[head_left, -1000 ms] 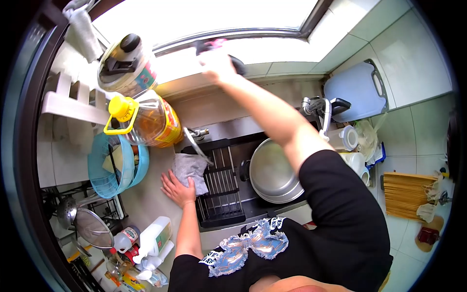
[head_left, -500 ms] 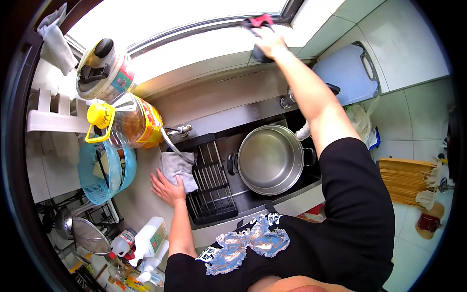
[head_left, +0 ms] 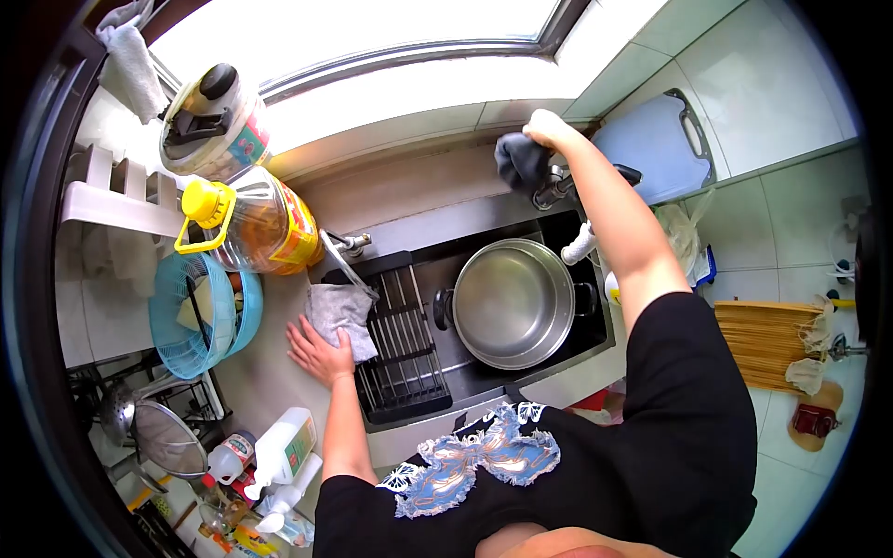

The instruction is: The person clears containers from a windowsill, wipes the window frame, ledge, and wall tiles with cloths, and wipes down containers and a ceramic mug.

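Note:
My right hand is closed on a dark grey cloth, which hangs bunched beside the black faucet behind the sink. Flat on the counter left of the sink lies my left hand, fingers spread. Its thumb touches a light grey cloth at the edge of a black drying rack. A large steel pot with two black handles stands in the dark sink, right of the rack.
Left of the sink are a big oil bottle, a lidded tub and a blue basket. Nearer stand a strainer and a white spray bottle. A blue cutting board leans at the back right. The window is behind.
My right hand has come down from the windowsill toward the faucet, bringing the cloth along. Red that showed at the cloth is no longer visible. My left hand stays in place.

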### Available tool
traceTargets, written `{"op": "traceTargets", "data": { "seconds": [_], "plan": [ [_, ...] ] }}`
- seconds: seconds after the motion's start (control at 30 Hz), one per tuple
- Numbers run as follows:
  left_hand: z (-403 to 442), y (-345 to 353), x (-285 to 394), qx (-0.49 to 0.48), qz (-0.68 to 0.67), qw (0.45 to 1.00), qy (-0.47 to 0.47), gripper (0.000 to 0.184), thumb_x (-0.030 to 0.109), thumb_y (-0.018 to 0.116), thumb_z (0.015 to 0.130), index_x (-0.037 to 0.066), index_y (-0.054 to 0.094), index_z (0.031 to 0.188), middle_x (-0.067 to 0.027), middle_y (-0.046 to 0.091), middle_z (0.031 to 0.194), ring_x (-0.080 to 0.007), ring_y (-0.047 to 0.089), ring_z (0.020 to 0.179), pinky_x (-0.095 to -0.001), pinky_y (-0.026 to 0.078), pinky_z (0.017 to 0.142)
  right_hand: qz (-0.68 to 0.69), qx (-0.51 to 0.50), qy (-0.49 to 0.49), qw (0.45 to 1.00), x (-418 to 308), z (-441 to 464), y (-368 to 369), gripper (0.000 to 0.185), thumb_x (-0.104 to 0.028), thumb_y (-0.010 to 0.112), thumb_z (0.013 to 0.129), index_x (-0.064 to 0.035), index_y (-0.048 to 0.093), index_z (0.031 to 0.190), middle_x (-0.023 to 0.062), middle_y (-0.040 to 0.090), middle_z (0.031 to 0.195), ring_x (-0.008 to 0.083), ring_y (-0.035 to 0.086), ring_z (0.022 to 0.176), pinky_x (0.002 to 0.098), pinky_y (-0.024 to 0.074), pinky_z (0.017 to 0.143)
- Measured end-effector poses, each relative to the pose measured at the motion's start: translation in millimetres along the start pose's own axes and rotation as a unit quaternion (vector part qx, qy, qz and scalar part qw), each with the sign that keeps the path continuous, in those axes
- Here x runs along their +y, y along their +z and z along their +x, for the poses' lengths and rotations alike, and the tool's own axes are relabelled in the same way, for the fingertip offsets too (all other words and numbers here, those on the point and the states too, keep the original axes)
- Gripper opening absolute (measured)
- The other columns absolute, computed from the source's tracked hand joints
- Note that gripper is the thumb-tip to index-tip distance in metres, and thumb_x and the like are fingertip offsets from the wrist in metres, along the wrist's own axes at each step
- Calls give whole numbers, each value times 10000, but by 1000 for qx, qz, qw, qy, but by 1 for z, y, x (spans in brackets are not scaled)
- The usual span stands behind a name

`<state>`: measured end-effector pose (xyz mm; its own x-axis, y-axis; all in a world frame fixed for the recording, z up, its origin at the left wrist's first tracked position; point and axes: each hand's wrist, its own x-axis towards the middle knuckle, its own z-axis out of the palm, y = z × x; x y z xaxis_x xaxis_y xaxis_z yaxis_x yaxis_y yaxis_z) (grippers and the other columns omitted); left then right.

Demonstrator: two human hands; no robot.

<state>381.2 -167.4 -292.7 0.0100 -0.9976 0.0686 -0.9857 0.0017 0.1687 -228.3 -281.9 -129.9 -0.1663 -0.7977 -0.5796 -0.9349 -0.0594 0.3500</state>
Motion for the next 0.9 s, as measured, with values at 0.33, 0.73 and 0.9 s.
{"op": "traceTargets", "data": {
  "seconds": [0.33,0.73,0.9],
  "plan": [
    [-1,2,-1,2,2,1000,0,895,491,691,781,175,392,1563,-135,341,1628,-339,311,1514,-589,223,1229,781,195,-48,591,44,-109,-100,473,-195,689,859,-58,656,1310,85,721,1037,206,690,906,342,566,874],
    [0,2,0,1,23,1000,-5,894,484,692,781,165,394,1561,-141,336,1630,-331,305,1518,-586,220,1232,269,285,434,811,-22,65,-28,976,-750,495,902,-67,334,1581,250,211,1672,480,96,1547,577,72,1248],
    [-2,3,-3,-1,11,1000,8,903,484,698,772,154,400,1558,-147,348,1621,-342,316,1508,-589,218,1231,234,353,252,870,-162,74,-117,839,-615,563,884,-50,456,1495,236,403,1530,445,346,1440,618,256,1166]
  ]
}}
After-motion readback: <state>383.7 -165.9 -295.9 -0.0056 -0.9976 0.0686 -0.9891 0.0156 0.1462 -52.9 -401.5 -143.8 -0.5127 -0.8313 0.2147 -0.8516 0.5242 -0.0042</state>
